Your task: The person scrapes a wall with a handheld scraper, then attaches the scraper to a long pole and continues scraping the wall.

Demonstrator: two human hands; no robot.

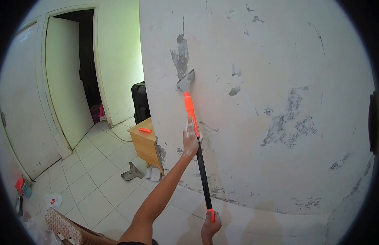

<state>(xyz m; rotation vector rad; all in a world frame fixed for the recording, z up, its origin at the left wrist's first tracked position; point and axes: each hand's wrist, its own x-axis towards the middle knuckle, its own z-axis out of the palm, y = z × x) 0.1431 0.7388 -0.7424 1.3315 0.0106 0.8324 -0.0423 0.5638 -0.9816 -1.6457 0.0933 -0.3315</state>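
A long-handled scraper [203, 175] slants up the white wall [246, 171], its pole black with orange grips. The wide metal blade [186, 83] rests against the wall at the lower end of a grey bare patch [181, 57]. My left hand [190, 141], dusted with white powder, wraps round the pole just below the upper orange grip. Lower down, my right hand [211, 227] is closed on the orange end of the same handle. Grey patches [289, 122] of stripped paint mark the wall to the right.
A small wooden cabinet [143, 141] beside the wall's left edge carries an orange object [145, 130]. Behind it stands a black case [141, 102]. On the tiled floor lie a grey wide-ended piece [132, 172] and a whitish cloth-like bundle [153, 174]. A door [67, 77] stands ajar.
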